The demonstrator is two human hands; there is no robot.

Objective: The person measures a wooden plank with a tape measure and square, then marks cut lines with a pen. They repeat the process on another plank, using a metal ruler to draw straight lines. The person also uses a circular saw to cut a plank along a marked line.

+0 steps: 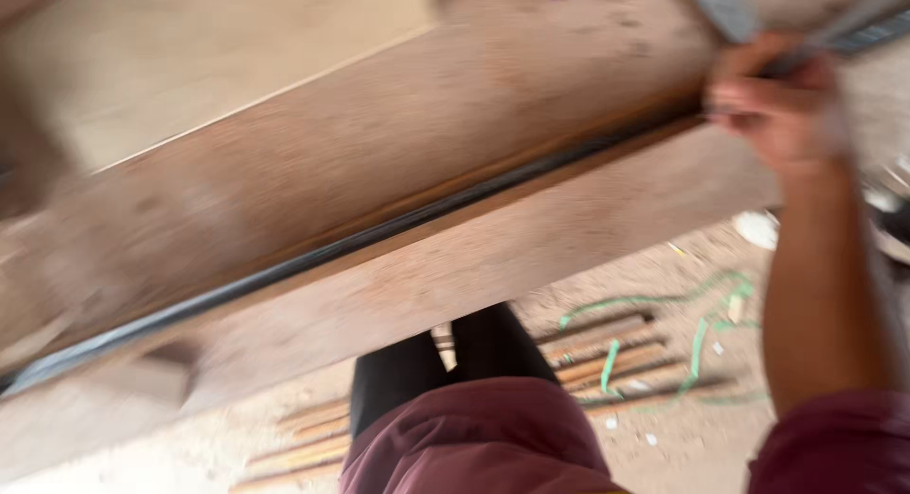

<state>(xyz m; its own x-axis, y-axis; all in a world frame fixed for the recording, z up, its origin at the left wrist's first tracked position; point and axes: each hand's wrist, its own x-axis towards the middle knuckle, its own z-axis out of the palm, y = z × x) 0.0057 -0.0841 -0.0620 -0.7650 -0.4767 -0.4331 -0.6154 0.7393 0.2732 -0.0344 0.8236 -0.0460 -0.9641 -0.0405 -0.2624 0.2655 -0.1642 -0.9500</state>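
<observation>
My right hand [779, 105] is raised at the upper right, its fingers closed around a thin grey metal tool [834, 34] that runs off toward the top right corner. It sits at the far end of a long brown wooden board [398, 172] that crosses the view diagonally. A dark groove [379, 230] runs along the board between its upper and lower faces. My left hand is out of view. The whole picture is motion-blurred.
Below the board lie several thin wooden sticks [607, 352] and green plastic strapping [701, 333] on a dusty floor. A paler plywood sheet [209, 58] lies at the upper left. My legs in dark trousers [445, 361] stand under the board.
</observation>
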